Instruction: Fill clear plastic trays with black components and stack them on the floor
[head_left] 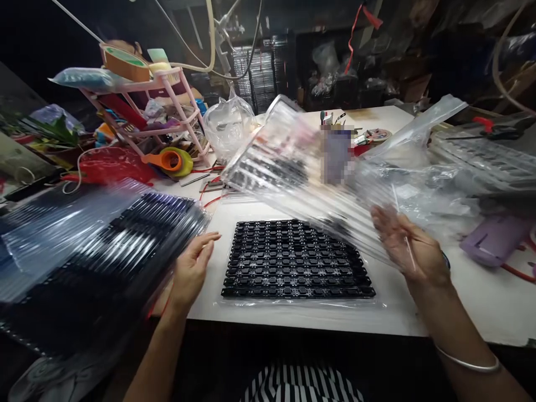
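A clear plastic tray filled with rows of small black parts [295,259] lies flat on the white table, straight in front of me. My right hand [408,245] holds a clear ribbed plastic sheet [301,167] by its near right edge, lifted and tilted above the tray; it is blurred. My left hand [192,271] rests open beside the tray's left edge, against a tall stack of clear trays with black parts [96,251] on my left.
A pink rack [167,106] with tape rolls stands at the back left, an orange and green tape dispenser [173,161] below it. Crumpled clear bags [422,178] lie at the right, a purple tool [496,237] beyond them. The table's front edge [335,326] is near me.
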The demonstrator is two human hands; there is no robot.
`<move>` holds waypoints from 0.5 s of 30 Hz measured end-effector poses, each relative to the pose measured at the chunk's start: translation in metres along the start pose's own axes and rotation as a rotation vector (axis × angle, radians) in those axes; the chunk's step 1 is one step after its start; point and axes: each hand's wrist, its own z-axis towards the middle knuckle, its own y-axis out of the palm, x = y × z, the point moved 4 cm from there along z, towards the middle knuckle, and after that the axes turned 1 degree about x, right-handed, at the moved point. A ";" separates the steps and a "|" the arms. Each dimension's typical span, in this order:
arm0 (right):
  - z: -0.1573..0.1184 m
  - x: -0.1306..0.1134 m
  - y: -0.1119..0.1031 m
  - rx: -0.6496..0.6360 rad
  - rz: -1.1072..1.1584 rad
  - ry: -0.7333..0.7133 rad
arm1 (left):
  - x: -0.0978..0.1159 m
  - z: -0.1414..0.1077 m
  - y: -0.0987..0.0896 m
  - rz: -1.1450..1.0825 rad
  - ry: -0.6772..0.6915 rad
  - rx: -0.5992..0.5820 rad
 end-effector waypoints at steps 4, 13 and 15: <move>0.006 0.003 -0.022 0.036 -0.011 -0.026 | 0.033 0.006 0.039 0.358 0.373 -0.194; -0.005 -0.003 -0.014 0.320 0.437 0.168 | 0.041 0.027 0.107 0.626 0.802 -0.433; -0.007 -0.005 -0.011 0.339 0.467 0.182 | 0.040 0.028 0.110 0.624 0.806 -0.464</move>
